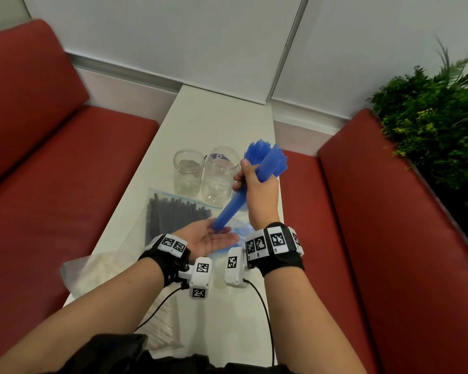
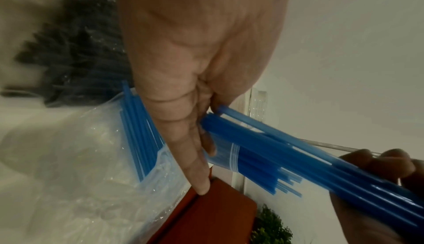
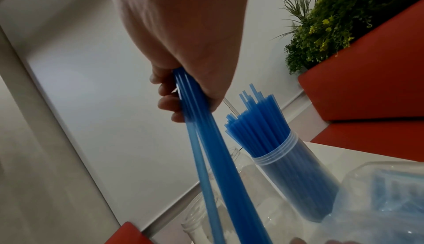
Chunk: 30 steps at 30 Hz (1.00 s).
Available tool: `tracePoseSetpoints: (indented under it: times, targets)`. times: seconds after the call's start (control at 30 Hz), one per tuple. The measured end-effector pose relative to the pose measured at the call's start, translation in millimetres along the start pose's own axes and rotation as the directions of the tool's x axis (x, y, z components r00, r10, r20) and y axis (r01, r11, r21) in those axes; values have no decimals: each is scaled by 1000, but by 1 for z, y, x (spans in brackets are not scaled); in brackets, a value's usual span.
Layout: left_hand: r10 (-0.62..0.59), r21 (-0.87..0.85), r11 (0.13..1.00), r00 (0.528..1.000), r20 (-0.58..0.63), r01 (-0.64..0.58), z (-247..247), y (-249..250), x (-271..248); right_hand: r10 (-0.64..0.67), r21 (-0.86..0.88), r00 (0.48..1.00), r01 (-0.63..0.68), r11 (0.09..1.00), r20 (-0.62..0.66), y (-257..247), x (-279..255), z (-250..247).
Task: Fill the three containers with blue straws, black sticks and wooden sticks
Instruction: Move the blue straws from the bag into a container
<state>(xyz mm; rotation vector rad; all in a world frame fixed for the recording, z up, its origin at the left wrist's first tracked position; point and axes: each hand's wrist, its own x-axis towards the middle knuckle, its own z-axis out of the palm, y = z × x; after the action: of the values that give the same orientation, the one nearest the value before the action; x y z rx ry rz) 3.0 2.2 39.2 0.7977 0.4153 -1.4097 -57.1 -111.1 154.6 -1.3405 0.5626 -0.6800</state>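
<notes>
Head view: left hand [image 1: 210, 237], lower centre, lies palm-up with fingers flat under the ends of a bundle of thin blue plastic straws [image 1: 235, 203]; right hand [image 1: 257, 190] clenches that bundle mid-frame. Two clear plastic jars [image 1: 187, 174] stand behind. Left wrist view: clear zip bag [image 2: 96, 157] holds more straws. Right wrist view: straw-filled clear jar [image 3: 296, 171] at right of centre.

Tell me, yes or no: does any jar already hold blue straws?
Yes: the right wrist view shows a clear jar packed with upright blue straws, beside the bundle the right hand grips.
</notes>
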Motion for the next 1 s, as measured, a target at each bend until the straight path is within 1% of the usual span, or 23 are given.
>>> tracePoseSetpoints:
  times: [0.07,0.13,0.23,0.3,0.47,0.53,0.6,0.67,0.73,0.8,0.87,0.93,1.0]
  targets:
    - [5,-8,1000,999,-37,-6,2,0,1,-10,20,1000,10,1000,-6,1,1,-2]
    - [-2,-57,998,998,-60,-2,9,0,0,-7,26,1000,7,1000,11,1,2,-2]
    - [59,-149,986,996,-65,-68,25,-2,-3,-28,-2,999,28,1000,30,1,0,0]
    - [85,-165,982,994,-62,-94,33,-5,-4,-42,-15,999,43,999,18,2,-2,-1]
    - [20,-31,999,999,-49,-22,40,-12,-7,-23,9,1000,23,1000,1,4,-3,-4]
    - [21,-60,998,998,-56,-24,41,-15,-5,-22,-29,999,22,999,25,8,-4,-7]
    - [33,-146,989,999,-34,-37,41,-16,-2,-8,-55,999,10,998,49,11,-5,-10]
    - [10,-169,986,1000,-7,-11,41,-14,-1,25,-56,996,-21,998,82,14,-6,-14]
    - [-25,-133,991,1000,15,26,40,-10,-1,66,-54,988,-58,997,142,15,-4,-20]
    - [-66,-121,990,997,29,69,37,-7,-1,101,-87,972,-84,993,214,14,-2,-26]
    - [-91,-111,989,995,31,94,32,-4,0,138,-131,951,-105,986,278,8,2,-33]
    - [-108,-86,990,994,14,109,27,-3,2,180,-128,925,-145,981,335,-4,8,-42]
    - [-121,-80,989,993,7,121,23,-3,5,233,-139,884,-192,972,406,-18,17,-54]
